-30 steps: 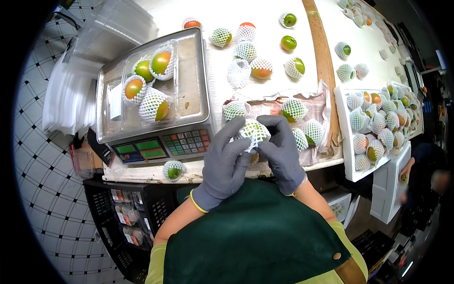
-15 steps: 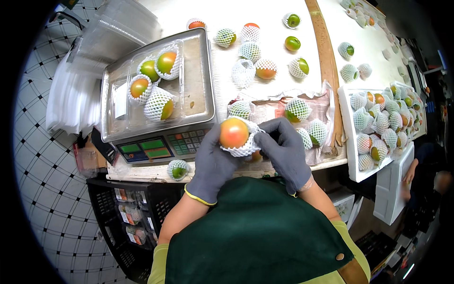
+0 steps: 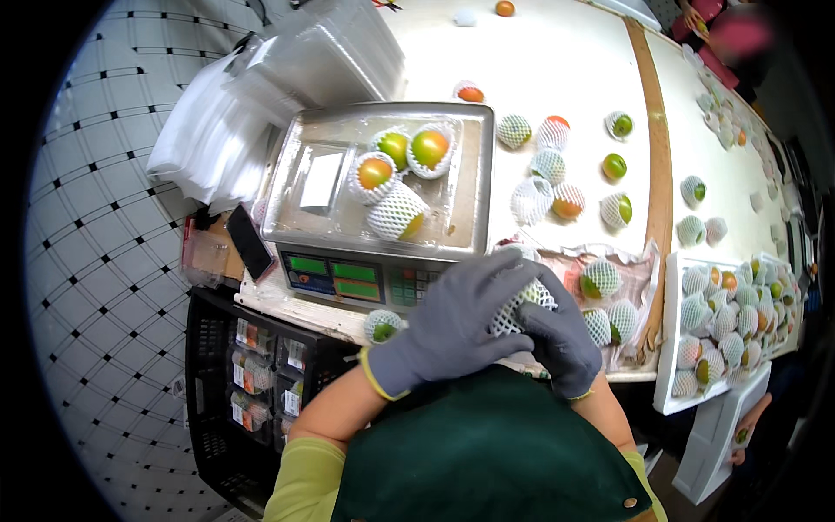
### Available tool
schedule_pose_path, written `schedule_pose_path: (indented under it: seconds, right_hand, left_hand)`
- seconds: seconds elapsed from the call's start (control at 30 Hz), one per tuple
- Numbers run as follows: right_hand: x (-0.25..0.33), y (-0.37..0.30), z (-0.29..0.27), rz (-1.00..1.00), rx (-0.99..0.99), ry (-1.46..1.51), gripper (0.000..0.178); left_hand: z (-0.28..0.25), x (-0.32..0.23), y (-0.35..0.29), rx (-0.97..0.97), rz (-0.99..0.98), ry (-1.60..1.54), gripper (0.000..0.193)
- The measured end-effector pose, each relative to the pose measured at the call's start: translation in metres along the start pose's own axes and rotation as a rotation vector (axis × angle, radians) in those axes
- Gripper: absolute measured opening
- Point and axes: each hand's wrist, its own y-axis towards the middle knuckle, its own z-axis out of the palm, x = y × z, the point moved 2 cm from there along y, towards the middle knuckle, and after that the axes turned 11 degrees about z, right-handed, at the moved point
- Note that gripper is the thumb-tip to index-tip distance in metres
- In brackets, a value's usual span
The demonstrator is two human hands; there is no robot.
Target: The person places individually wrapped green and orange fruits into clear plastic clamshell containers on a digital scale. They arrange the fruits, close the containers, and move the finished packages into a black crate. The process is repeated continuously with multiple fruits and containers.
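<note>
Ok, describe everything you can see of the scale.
The scale has a silvery, metal-looking pan with a raised rim and a front panel with lit green displays and a keypad. It stands on the table, bearing a clear plastic tray with four netted fruits. The left hand hides part of the keypad; whether it touches is unclear.

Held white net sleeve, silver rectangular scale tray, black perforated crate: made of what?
White net sleeve: likely matte foam plastic; thick, opaque strands.
Silver rectangular scale tray: probably satin metal; grey, reflective rim.
Black perforated crate: seemingly dull moulded plastic; repeated wall openings.
</note>
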Motion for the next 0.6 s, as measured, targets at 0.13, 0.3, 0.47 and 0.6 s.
schedule_pose_path:
  seconds: [0.13,0.3,0.47,0.6]
  right_hand:
    - [0.009,0.028,-0.007,-0.172,0.012,0.047,0.059]
    - [0.052,0.056,0.049,-0.704,-0.079,-0.583,0.063]
    - [0.068,0.112,0.095,-1.276,-0.158,-1.326,0.072]
    - [0.068,0.107,0.103,-1.127,-0.123,-1.570,0.071]
  left_hand:
    - [-0.086,0.049,0.006,-0.042,-0.118,0.523,0.066]
    - [-0.102,0.107,0.006,0.442,-0.244,0.713,0.065]
    - [-0.121,0.113,0.007,0.121,-0.314,0.495,0.070]
    - [-0.156,0.099,-0.019,-0.480,-0.407,0.031,0.065]
